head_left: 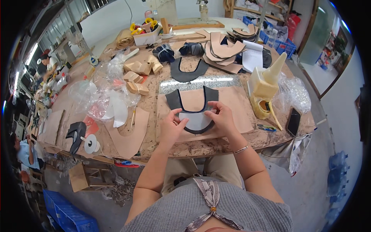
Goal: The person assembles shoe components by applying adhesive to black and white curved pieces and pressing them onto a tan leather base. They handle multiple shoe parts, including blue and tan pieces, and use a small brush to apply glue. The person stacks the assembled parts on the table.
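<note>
A dark U-shaped shoe upper piece lies on the tan board before me, its two legs pointing away. Over its rounded near end sits a white half-moon piece, with a dark rim showing around it. My left hand pinches the left corner of the white piece between thumb and forefinger. At the opposite corner, my right hand grips in a similar pinch, a bracelet on its wrist. The fingertips also touch the dark upper. Another dark U-shaped piece rests farther back.
A yellowed glue bottle, a utility knife and a phone lie to the right. Plastic bags, wrapped tan stacks and a white spool sit left. Tan U-shaped pieces are piled behind.
</note>
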`<state>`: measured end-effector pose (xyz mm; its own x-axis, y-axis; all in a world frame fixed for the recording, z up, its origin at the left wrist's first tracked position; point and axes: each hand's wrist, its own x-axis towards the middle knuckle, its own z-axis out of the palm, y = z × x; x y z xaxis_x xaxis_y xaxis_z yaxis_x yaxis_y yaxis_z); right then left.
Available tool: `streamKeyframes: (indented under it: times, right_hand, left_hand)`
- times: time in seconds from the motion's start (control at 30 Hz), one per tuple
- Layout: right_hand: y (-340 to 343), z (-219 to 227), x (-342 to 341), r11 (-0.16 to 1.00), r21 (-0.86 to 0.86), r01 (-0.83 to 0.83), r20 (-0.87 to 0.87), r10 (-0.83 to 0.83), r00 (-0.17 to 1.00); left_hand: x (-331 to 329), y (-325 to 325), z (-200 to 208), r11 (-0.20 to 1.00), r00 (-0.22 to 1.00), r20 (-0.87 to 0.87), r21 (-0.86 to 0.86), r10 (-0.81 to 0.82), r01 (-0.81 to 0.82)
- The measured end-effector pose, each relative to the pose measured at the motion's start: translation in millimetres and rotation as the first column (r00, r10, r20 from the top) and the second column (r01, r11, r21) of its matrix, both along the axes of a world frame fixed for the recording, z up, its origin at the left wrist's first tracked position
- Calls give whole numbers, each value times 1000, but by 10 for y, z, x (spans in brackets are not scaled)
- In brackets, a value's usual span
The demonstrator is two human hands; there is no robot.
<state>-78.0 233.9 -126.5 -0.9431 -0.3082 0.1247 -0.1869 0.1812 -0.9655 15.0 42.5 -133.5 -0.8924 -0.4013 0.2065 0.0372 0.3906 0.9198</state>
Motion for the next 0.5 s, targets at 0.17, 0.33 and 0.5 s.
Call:
streamKeyframes:
  times: [0.17, 0.33, 0.5]
  right_hand:
    - [-8, -39, -34, 996, 88, 19, -57, -14, 998]
    - [-30, -94, 47, 961, 256, 104, -261, -35, 965]
    - [-41, -133, 64, 943, 268, 199, -478, -49, 877]
  left_hand:
    - [-24, 19, -48, 999, 1000, 15, -49, 20, -20]
    - [8, 54, -79, 942, 997, -1, -327, 73, -69]
    - [100, 221, -126, 600, 950, -300, -776, -85, -192]
